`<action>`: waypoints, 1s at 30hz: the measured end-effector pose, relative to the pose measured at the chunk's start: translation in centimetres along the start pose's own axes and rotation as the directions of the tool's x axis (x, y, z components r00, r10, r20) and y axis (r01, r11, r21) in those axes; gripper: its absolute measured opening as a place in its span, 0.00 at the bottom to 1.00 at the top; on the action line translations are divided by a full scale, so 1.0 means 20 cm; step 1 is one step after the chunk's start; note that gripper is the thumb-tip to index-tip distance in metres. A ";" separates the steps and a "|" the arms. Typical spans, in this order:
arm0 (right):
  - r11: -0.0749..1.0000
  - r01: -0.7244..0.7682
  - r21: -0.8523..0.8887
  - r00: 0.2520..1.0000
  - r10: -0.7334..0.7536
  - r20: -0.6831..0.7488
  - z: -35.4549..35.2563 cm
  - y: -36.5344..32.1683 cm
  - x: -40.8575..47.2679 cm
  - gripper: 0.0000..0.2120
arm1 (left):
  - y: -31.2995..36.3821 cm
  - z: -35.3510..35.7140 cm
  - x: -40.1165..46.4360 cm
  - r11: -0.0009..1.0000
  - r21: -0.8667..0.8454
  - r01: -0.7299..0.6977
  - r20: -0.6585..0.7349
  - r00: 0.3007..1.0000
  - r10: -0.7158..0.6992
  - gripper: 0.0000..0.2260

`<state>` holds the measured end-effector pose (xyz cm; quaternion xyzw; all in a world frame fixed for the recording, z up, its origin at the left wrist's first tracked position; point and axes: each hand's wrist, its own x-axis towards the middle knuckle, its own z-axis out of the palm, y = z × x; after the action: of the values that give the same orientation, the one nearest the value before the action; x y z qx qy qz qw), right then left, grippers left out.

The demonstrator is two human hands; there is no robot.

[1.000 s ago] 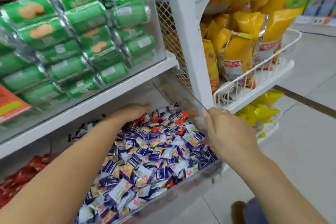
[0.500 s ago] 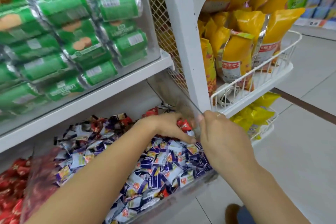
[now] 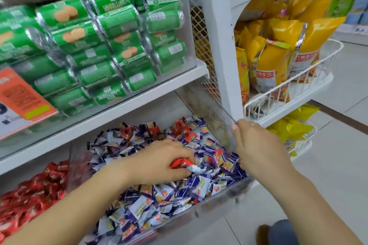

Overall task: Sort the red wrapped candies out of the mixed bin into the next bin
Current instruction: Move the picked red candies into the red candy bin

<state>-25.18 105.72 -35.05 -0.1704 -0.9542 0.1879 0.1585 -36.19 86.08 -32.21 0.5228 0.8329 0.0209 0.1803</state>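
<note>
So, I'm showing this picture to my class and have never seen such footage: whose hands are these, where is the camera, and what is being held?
There is no machine here. A person wears one wide-angle camera on the head, so you look forward and down at their own two bare arms, in front of a shop shelf.

The left hand is in the mixed bin, a clear bin full of blue-and-white wrapped sweets, and its fingers are closed on a red wrapped candy. More red ones lie at the back of that bin. The right hand grips the bin's clear side wall at its upper edge.

To the left sits the next bin, filled with red candies. The shelf above holds green biscuit packs; a wire basket on the right holds yellow bags.
</note>
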 end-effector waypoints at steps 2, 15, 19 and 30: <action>1.000 0.000 0.001 1.000 0.000 0.004 0.00 0.00 -0.01 0.13 | -0.01 0.03 -0.15 1.000 0.006 0.017 -0.097 0.995 -0.017 0.12; 0.999 -0.034 -0.026 0.999 0.035 0.026 -0.01 -0.03 0.00 0.13 | -0.16 -0.10 -0.36 0.712 -0.448 0.540 -0.248 0.691 -0.679 0.22; 0.999 -0.034 -0.037 0.999 0.035 0.032 -0.02 -0.02 0.00 0.13 | -0.42 -0.09 -0.13 0.426 -0.569 0.703 -0.045 0.491 -0.870 0.29; 0.996 -0.065 -0.053 0.998 0.066 0.007 -0.02 -0.05 0.00 0.12 | -0.27 -0.01 0.31 0.658 -0.585 0.473 0.083 0.842 -0.532 0.26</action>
<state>-25.36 104.97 -34.37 -0.2049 -0.9535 0.1682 0.1437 -43.26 89.08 -34.93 0.1886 0.9042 0.2501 0.2904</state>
